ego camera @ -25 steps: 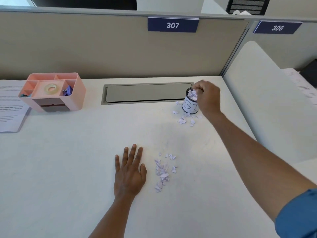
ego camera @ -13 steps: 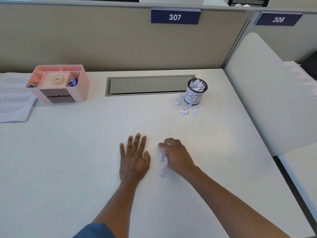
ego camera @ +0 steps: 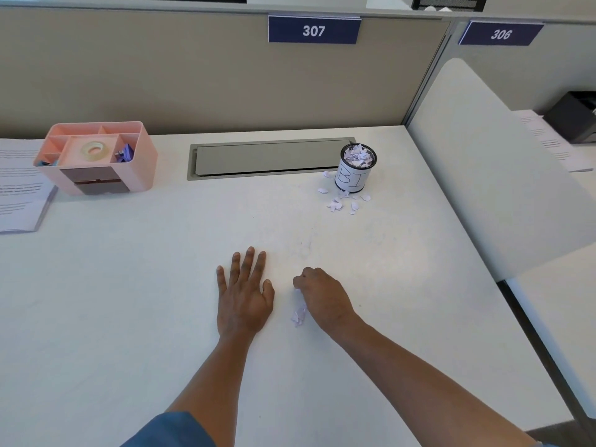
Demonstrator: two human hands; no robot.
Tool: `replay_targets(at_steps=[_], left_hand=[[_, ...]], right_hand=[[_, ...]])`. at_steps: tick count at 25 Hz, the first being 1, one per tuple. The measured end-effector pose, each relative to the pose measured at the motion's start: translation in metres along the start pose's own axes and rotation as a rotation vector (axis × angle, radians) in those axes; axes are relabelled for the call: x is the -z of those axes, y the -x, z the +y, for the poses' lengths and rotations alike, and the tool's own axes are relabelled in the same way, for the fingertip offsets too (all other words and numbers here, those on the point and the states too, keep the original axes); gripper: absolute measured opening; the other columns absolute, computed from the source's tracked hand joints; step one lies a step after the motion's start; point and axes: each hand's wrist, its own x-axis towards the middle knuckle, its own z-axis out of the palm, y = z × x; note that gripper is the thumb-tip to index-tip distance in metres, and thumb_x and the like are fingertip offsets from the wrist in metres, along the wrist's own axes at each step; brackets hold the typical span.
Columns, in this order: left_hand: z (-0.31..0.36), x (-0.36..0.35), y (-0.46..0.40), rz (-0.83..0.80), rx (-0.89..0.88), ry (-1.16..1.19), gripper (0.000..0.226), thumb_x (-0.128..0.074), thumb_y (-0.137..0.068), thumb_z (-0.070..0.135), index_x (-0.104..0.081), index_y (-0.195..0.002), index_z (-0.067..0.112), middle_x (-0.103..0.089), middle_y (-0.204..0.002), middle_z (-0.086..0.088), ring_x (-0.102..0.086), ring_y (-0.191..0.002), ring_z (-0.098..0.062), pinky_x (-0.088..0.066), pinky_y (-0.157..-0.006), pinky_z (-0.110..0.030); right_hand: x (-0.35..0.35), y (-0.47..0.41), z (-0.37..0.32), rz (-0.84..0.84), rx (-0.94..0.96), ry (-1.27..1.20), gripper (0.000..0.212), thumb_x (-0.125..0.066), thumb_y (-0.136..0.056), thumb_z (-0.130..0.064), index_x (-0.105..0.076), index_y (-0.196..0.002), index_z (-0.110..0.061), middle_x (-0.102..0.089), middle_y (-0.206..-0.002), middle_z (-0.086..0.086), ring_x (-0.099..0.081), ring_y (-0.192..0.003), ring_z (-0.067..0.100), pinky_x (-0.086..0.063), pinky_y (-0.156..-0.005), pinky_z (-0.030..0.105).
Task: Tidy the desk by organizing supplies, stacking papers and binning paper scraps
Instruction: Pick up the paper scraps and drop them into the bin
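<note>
A right hand (ego camera: 325, 298) curls over lilac paper scraps (ego camera: 299, 312) at the near desk (ego camera: 129, 285); the left hand (ego camera: 243, 296) lies flat beside them. The scrap-filled bin cup (ego camera: 354, 171) stands far right.

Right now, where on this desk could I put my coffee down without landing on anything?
Bare desk lies between the pink organizer and the left hand, and right of the right hand up to the side panel. It is crowded with paper scraps before the bin cup, and more scraps lie beside the right hand.
</note>
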Motion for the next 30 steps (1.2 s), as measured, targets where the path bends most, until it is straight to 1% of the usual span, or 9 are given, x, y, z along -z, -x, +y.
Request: replay_targets(at_steps=[5, 7, 12, 16, 18, 22, 24, 27, 30], left_hand=[[-0.001, 0.001, 0.0, -0.006, -0.005, -0.016, 0.064, -0.031, -0.1, 0.039, -0.01, -0.161, 0.034, -0.005, -0.169, 0.008, -0.001, -0.156, -0.018, -0.001, -0.126, -0.051], [-0.001, 0.001, 0.0, -0.004, -0.011, -0.014, 0.064, -0.027, -0.099, 0.041, -0.01, -0.161, 0.034, -0.005, -0.169, 0.008, -0.001, -0.156, -0.018, 0.0, -0.126, -0.051], [0.0, 0.002, 0.001, -0.002, -0.013, -0.019, 0.065, -0.019, -0.096, 0.043, -0.01, -0.16, 0.034, -0.005, -0.169, 0.008, 0.0, -0.156, -0.018, 0.001, -0.126, -0.051], [0.0, 0.003, 0.001, -0.002, -0.009, -0.013, 0.066, -0.019, -0.096, 0.043, -0.01, -0.161, 0.034, -0.004, -0.169, 0.008, 0.001, -0.156, -0.017, 0.001, -0.126, -0.051], [0.001, 0.002, 0.0, -0.006, -0.012, -0.014, 0.066, -0.02, -0.096, 0.043, -0.011, -0.161, 0.034, -0.004, -0.169, 0.008, 0.001, -0.156, -0.017, 0.0, -0.126, -0.051], [0.001, 0.003, 0.001, -0.002, -0.013, -0.015, 0.066, -0.022, -0.096, 0.042, -0.013, -0.16, 0.033, -0.005, -0.169, 0.008, 0.0, -0.156, -0.017, -0.003, -0.126, -0.052], [0.001, 0.003, 0.002, 0.004, -0.014, -0.015, 0.066, -0.022, -0.096, 0.042, -0.014, -0.16, 0.032, -0.006, -0.169, 0.008, -0.001, -0.156, -0.017, -0.003, -0.126, -0.053], [0.001, 0.002, 0.001, 0.014, -0.011, -0.01, 0.065, -0.024, -0.096, 0.041, -0.018, -0.16, 0.032, -0.009, -0.168, 0.008, -0.004, -0.156, -0.018, -0.005, -0.125, -0.053], [0.001, 0.001, 0.001, 0.021, -0.012, -0.01, 0.065, -0.026, -0.096, 0.04, -0.018, -0.16, 0.031, -0.01, -0.168, 0.007, -0.004, -0.156, -0.018, -0.007, -0.125, -0.053]], right_hand=[[-0.003, -0.007, 0.01, 0.018, -0.004, -0.086, 0.02, -0.054, -0.081, -0.003, -0.062, -0.098, -0.011, -0.058, -0.098, 0.008, -0.056, -0.092, 0.026, -0.041, -0.069, 0.031], [-0.002, -0.011, 0.015, 0.08, -0.081, -0.247, 0.02, -0.055, -0.08, -0.002, -0.068, -0.09, -0.014, -0.063, -0.091, 0.004, -0.06, -0.087, 0.022, -0.038, -0.066, 0.027], [0.018, -0.018, 0.04, 0.236, -0.327, -0.801, 0.019, -0.069, -0.075, 0.002, -0.075, -0.073, -0.017, -0.071, -0.067, -0.008, -0.065, -0.065, 0.007, -0.05, -0.068, 0.02], [0.047, -0.033, 0.066, 0.303, -0.419, -1.144, 0.017, -0.074, -0.077, 0.004, -0.073, -0.077, -0.012, -0.074, -0.08, 0.011, -0.063, -0.066, 0.021, -0.055, -0.078, 0.038], [0.069, -0.052, 0.085, 0.369, -0.419, -1.214, 0.02, -0.072, -0.078, 0.009, -0.07, -0.076, -0.011, -0.071, -0.084, 0.012, -0.06, -0.071, 0.024, -0.055, -0.08, 0.042], [0.126, -0.107, 0.135, 0.563, -0.461, -1.124, 0.018, -0.076, -0.078, 0.002, -0.071, -0.077, -0.015, -0.072, -0.089, 0.014, -0.063, -0.072, 0.024, -0.057, -0.079, 0.038], [0.151, -0.135, 0.157, 0.643, -0.491, -0.985, 0.013, -0.076, -0.076, -0.001, -0.074, -0.086, -0.01, -0.073, -0.089, 0.012, -0.064, -0.069, 0.018, -0.057, -0.077, 0.032], [0.174, -0.169, 0.175, 0.641, -0.5, -0.798, 0.019, -0.072, -0.079, -0.005, -0.075, -0.097, -0.007, -0.074, -0.094, 0.011, -0.065, -0.076, 0.018, -0.056, -0.08, 0.032], [0.179, -0.186, 0.179, 0.63, -0.499, -0.646, 0.015, -0.069, -0.082, -0.01, -0.076, -0.096, -0.009, -0.07, -0.085, 0.004, -0.062, -0.079, 0.016, -0.049, -0.074, 0.025]])
